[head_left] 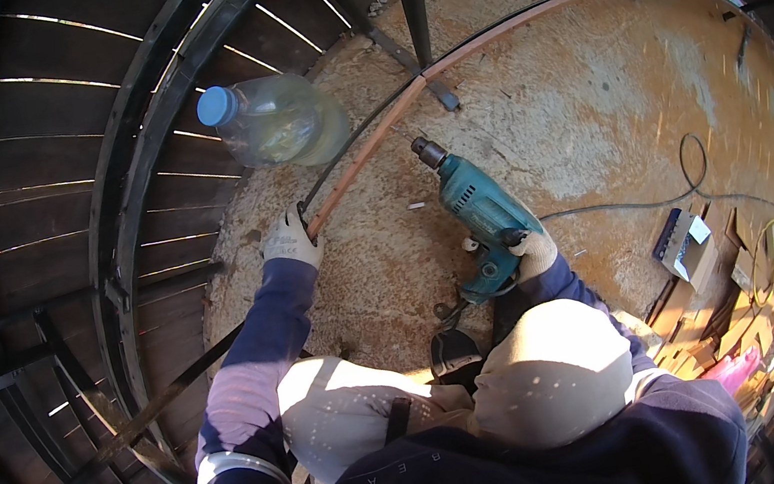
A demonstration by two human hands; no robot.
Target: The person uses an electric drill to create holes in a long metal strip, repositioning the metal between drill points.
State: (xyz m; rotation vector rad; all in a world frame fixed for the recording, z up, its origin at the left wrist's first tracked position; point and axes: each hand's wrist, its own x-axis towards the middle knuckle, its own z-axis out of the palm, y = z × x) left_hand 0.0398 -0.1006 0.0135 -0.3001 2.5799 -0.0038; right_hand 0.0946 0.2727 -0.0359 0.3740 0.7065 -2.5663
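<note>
My left hand, in a pale glove, is closed on the near end of a long reddish wooden strip. A thin dark bar runs along the strip's far side, its end also at my left hand. My right hand, gloved too, grips the handle of a teal power drill. The drill's chuck points up and left toward the strip, apart from it. A thin bit seems to stick out of the chuck. The palm side of my left hand is hidden.
A large clear bottle with a blue cap stands beyond my left hand. An upright dark post meets the strip. The drill's cord trails right, near a small box and wood offcuts. Dark metal framing curves along the left.
</note>
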